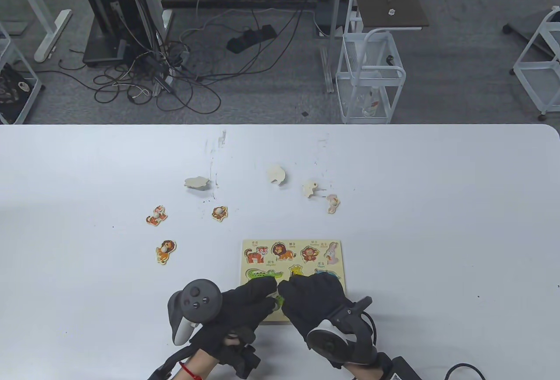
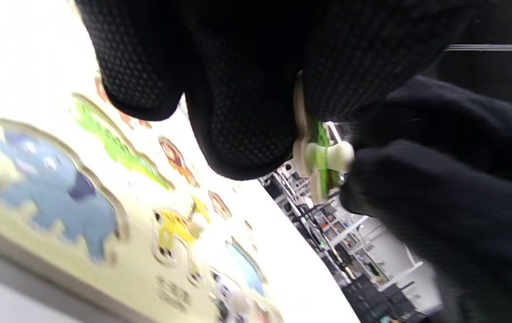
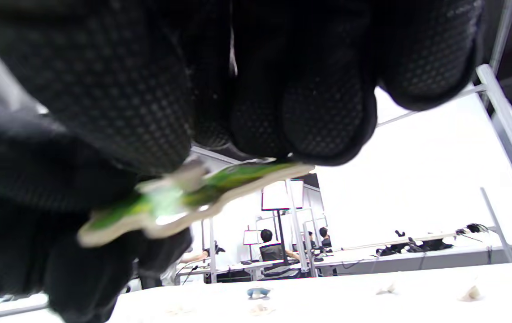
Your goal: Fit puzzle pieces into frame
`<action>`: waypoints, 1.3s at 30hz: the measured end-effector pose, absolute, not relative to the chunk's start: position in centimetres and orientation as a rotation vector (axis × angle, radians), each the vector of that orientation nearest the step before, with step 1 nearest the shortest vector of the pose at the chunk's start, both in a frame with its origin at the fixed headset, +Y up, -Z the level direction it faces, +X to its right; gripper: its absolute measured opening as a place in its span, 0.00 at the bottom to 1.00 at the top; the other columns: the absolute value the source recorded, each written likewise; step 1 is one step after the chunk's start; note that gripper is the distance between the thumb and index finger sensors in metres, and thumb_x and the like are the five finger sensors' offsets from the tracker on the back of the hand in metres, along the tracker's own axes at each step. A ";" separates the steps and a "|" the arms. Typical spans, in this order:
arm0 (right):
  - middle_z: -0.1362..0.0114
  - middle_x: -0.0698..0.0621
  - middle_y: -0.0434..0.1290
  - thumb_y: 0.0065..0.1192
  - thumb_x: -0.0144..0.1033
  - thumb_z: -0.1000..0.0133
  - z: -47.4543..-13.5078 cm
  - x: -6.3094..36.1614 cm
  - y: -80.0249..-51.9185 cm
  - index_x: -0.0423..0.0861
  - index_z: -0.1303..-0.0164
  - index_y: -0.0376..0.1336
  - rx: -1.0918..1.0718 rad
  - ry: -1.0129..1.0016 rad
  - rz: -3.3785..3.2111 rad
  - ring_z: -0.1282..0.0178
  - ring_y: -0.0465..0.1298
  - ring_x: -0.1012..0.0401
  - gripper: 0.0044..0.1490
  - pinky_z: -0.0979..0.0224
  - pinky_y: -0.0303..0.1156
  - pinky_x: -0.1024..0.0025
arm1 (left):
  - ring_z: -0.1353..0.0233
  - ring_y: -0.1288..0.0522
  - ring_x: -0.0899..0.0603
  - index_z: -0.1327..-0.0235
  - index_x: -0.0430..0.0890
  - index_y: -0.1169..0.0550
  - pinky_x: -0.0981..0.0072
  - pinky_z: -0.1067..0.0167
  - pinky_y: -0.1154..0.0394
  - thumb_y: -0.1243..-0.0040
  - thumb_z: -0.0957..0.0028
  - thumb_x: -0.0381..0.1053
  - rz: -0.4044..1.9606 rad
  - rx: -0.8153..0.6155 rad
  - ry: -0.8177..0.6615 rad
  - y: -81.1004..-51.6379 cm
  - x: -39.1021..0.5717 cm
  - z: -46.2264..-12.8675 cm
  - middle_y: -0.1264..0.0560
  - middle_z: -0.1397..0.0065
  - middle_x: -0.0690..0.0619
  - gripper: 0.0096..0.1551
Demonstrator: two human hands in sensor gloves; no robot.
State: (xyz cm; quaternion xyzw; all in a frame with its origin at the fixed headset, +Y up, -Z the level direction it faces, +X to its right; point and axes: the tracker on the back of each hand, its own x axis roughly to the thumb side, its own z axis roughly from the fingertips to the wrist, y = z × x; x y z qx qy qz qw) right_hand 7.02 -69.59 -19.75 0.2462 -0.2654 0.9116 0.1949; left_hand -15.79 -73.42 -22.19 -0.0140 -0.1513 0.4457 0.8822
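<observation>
Both my gloved hands meet over the near edge of the puzzle frame (image 1: 292,262). My left hand (image 1: 245,305) and right hand (image 1: 315,303) together pinch the green crocodile piece (image 3: 188,199) by its edges, its white peg (image 2: 339,157) showing between my fingertips, held just above the board. Loose animal pieces (image 1: 162,252) lie scattered farther up the table (image 1: 437,222).

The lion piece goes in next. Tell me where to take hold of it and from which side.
Take the lion piece by the pale round knob at its middle, coming straight down from above. It lies flat and face up on the table, apart from other pieces, so its thin edges likely offer little hold, while the knob stands up for a pinch.
</observation>
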 end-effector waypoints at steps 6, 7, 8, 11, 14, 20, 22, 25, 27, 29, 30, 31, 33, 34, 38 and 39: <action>0.34 0.44 0.74 0.68 0.57 0.56 -22.4 9.6 -70.7 0.45 0.34 0.69 0.452 -0.401 2.512 0.46 0.81 0.44 0.43 0.38 0.71 0.41 | 0.52 0.09 0.49 0.41 0.53 0.17 0.52 0.42 0.18 0.29 0.52 0.48 0.923 0.010 -0.296 -72.9 -16.8 -22.4 0.12 0.43 0.50 0.23; 0.34 0.44 0.75 0.67 0.57 0.55 -22.7 9.8 -70.9 0.44 0.34 0.69 0.449 -0.323 2.462 0.47 0.81 0.44 0.43 0.39 0.71 0.40 | 0.52 0.09 0.49 0.41 0.53 0.17 0.51 0.41 0.18 0.29 0.52 0.48 0.913 0.015 -0.296 -72.9 -16.9 -22.4 0.12 0.43 0.50 0.23; 0.36 0.43 0.76 0.67 0.56 0.55 -23.2 10.1 -71.3 0.43 0.35 0.69 0.450 -0.199 2.362 0.49 0.82 0.44 0.42 0.40 0.72 0.40 | 0.52 0.09 0.48 0.42 0.54 0.17 0.51 0.41 0.19 0.29 0.52 0.48 0.912 0.012 -0.297 -72.9 -17.0 -22.4 0.12 0.43 0.50 0.23; 0.41 0.42 0.79 0.68 0.53 0.54 -23.9 10.3 -72.3 0.42 0.40 0.72 0.438 -0.031 2.188 0.55 0.83 0.44 0.38 0.43 0.73 0.40 | 0.51 0.10 0.48 0.42 0.54 0.17 0.50 0.40 0.19 0.30 0.52 0.47 0.945 -0.012 -0.309 -73.0 -17.0 -22.5 0.12 0.42 0.50 0.23; 0.46 0.44 0.82 0.68 0.50 0.53 -24.2 10.1 -72.8 0.42 0.45 0.76 0.465 0.049 2.134 0.60 0.84 0.46 0.33 0.46 0.75 0.42 | 0.51 0.10 0.47 0.42 0.55 0.16 0.49 0.40 0.20 0.31 0.52 0.47 0.950 -0.029 -0.332 -73.0 -16.8 -22.5 0.13 0.42 0.50 0.23; 0.54 0.44 0.84 0.69 0.45 0.53 -24.4 9.9 -73.1 0.39 0.53 0.79 0.456 0.074 2.090 0.68 0.85 0.50 0.28 0.52 0.78 0.45 | 0.50 0.11 0.47 0.41 0.53 0.17 0.49 0.39 0.20 0.31 0.51 0.47 0.914 -0.011 -0.345 -72.9 -16.5 -22.3 0.13 0.41 0.50 0.23; 0.56 0.44 0.85 0.70 0.45 0.53 -24.4 10.1 -73.1 0.38 0.54 0.79 0.437 0.040 2.109 0.70 0.85 0.50 0.28 0.53 0.79 0.45 | 0.48 0.11 0.48 0.39 0.53 0.18 0.50 0.38 0.20 0.30 0.52 0.48 0.824 0.033 -0.370 -72.5 -16.1 -22.1 0.14 0.38 0.49 0.25; 0.57 0.43 0.85 0.71 0.45 0.54 -24.5 10.3 -73.1 0.38 0.55 0.80 0.414 0.013 2.147 0.71 0.85 0.51 0.28 0.55 0.79 0.46 | 0.42 0.12 0.47 0.34 0.55 0.21 0.50 0.36 0.21 0.28 0.54 0.53 0.600 0.159 -0.403 -72.0 -15.3 -21.2 0.20 0.30 0.48 0.31; 0.59 0.44 0.85 0.71 0.46 0.54 -24.4 10.5 -73.2 0.37 0.56 0.81 0.366 -0.021 2.192 0.73 0.85 0.51 0.28 0.56 0.80 0.46 | 0.40 0.13 0.48 0.34 0.58 0.21 0.50 0.34 0.22 0.27 0.55 0.56 0.463 0.256 -0.422 -71.5 -14.7 -20.5 0.21 0.28 0.51 0.32; 0.60 0.44 0.85 0.72 0.46 0.54 -24.4 10.4 -73.2 0.37 0.57 0.81 0.339 -0.037 2.220 0.74 0.85 0.52 0.28 0.57 0.80 0.47 | 0.37 0.15 0.47 0.35 0.59 0.21 0.50 0.33 0.24 0.26 0.56 0.56 0.399 0.337 -0.445 -71.2 -14.1 -19.8 0.21 0.29 0.52 0.32; 0.61 0.44 0.86 0.72 0.47 0.54 -24.2 10.2 -73.1 0.37 0.59 0.81 0.333 -0.046 2.240 0.75 0.85 0.52 0.28 0.58 0.80 0.47 | 0.38 0.15 0.48 0.36 0.60 0.20 0.51 0.32 0.24 0.26 0.56 0.56 0.356 0.373 -0.468 -71.0 -13.7 -19.4 0.20 0.31 0.53 0.31; 0.62 0.44 0.86 0.73 0.47 0.55 -24.2 10.1 -73.1 0.38 0.59 0.82 0.325 -0.053 2.248 0.76 0.86 0.53 0.28 0.58 0.81 0.48 | 0.39 0.14 0.48 0.38 0.60 0.19 0.51 0.32 0.24 0.26 0.57 0.57 0.331 0.385 -0.482 -71.0 -13.5 -19.3 0.19 0.32 0.54 0.30; 0.63 0.45 0.87 0.73 0.48 0.55 -23.9 9.7 -73.2 0.38 0.61 0.82 0.315 -0.055 2.254 0.77 0.86 0.53 0.28 0.59 0.82 0.49 | 0.40 0.14 0.48 0.39 0.59 0.18 0.51 0.32 0.24 0.25 0.57 0.58 0.281 0.391 -0.500 -71.0 -12.8 -18.9 0.17 0.34 0.54 0.30; 0.63 0.45 0.87 0.74 0.48 0.55 -23.8 9.5 -73.2 0.38 0.61 0.82 0.307 -0.057 2.244 0.78 0.87 0.53 0.28 0.60 0.82 0.49 | 0.41 0.14 0.48 0.39 0.59 0.18 0.51 0.32 0.24 0.25 0.58 0.58 0.271 0.385 -0.505 -71.3 -12.5 -18.9 0.17 0.34 0.54 0.29; 0.64 0.45 0.87 0.73 0.49 0.55 -23.5 9.1 -73.2 0.37 0.62 0.83 0.298 -0.035 2.192 0.79 0.87 0.54 0.29 0.61 0.82 0.49 | 0.43 0.13 0.49 0.41 0.58 0.17 0.52 0.33 0.23 0.25 0.57 0.56 0.219 0.389 -0.517 -71.6 -11.7 -18.6 0.16 0.36 0.55 0.27; 0.64 0.45 0.88 0.73 0.49 0.55 -23.4 9.1 -73.3 0.37 0.62 0.83 0.279 -0.033 2.180 0.79 0.87 0.54 0.29 0.61 0.82 0.49 | 0.43 0.13 0.49 0.41 0.59 0.17 0.52 0.34 0.23 0.25 0.57 0.56 0.210 0.405 -0.505 -71.5 -11.6 -18.5 0.16 0.37 0.55 0.27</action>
